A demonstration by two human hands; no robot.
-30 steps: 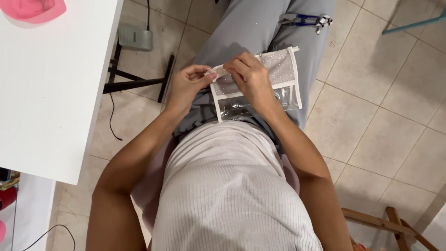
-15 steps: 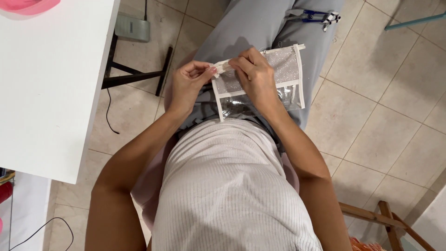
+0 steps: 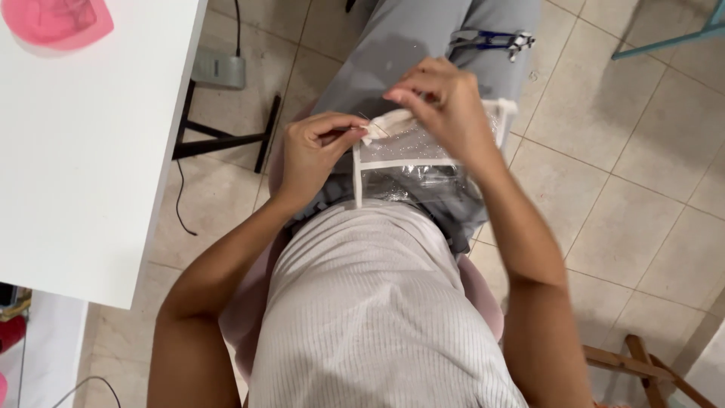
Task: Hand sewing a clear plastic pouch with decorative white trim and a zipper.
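Observation:
A clear plastic pouch point(image 3: 411, 162) with white fabric edging lies on my lap, over grey trousers. My left hand point(image 3: 321, 151) pinches the pouch's upper left corner, and a thin needle-like sliver shows at its fingertips. My right hand point(image 3: 445, 106) grips the white top edge of the pouch from above and hides most of that edge. Both hands meet at the corner, fingertips almost touching. A pair of blue-handled scissors point(image 3: 491, 39) rests on my right thigh, beyond my right hand.
A white table point(image 3: 83, 151) fills the left side, with a pink dish point(image 3: 57, 21) at its far corner. A grey pedal point(image 3: 219, 68) with a cable and a black stand foot point(image 3: 226, 140) lie on the tiled floor. A wooden frame point(image 3: 642, 366) shows at the lower right.
Both hands have stayed on the pouch's top corner. My right hand has shifted a little along the white edge, and the view has tilted slightly.

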